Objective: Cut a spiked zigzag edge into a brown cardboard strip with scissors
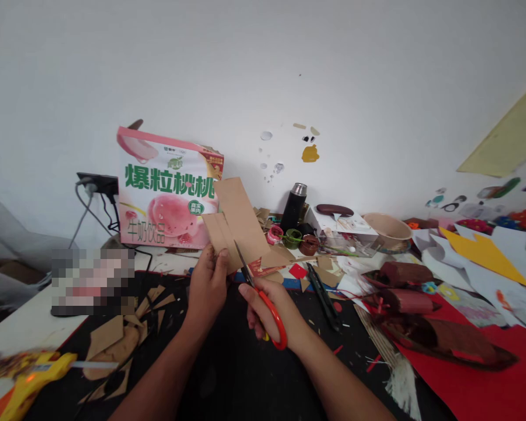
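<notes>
My left hand (208,278) pinches the lower left edge of a piece of brown cardboard (241,213), which is held up above the mat. In my right hand (274,307) is a pair of scissors (279,321) with orange handles. Their dark blades point up and left and lie against the cardboard's lower part, close to my left fingers. Whether the blades are parted is hard to make out. Behind the cardboard stands a pink and white drink carton (169,193), partly covered by it.
Cardboard scraps (109,339) and a yellow glue gun (39,374) lie at the left. A utility knife (323,298) rests right of my hands. Paint jars (293,237) and a black flask (293,206) stand behind. Brown boat-like models (447,339) sit on red paper (512,380).
</notes>
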`<state>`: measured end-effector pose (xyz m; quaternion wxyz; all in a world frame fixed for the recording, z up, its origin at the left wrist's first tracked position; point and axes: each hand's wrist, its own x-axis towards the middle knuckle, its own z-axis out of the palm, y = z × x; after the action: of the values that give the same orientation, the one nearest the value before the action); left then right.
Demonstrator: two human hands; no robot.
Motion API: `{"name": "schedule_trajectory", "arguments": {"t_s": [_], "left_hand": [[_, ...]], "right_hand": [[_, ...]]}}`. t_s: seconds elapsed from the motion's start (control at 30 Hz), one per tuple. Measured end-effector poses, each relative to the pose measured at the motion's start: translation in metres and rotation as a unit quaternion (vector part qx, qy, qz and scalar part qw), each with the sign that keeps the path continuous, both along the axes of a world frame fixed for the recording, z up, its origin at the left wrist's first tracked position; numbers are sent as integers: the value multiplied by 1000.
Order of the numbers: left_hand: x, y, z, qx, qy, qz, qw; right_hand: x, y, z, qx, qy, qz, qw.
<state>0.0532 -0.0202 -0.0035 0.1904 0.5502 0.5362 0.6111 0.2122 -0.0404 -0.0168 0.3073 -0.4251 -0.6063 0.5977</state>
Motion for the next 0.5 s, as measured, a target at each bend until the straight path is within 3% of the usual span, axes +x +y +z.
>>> {"name": "schedule_trajectory", "arguments": {"t_s": [0.5], "left_hand": [[-1,4,-6,-11,-24,-14,1000]], "right_hand": [[-14,-5,2,-14,-43,-65,997]]}}
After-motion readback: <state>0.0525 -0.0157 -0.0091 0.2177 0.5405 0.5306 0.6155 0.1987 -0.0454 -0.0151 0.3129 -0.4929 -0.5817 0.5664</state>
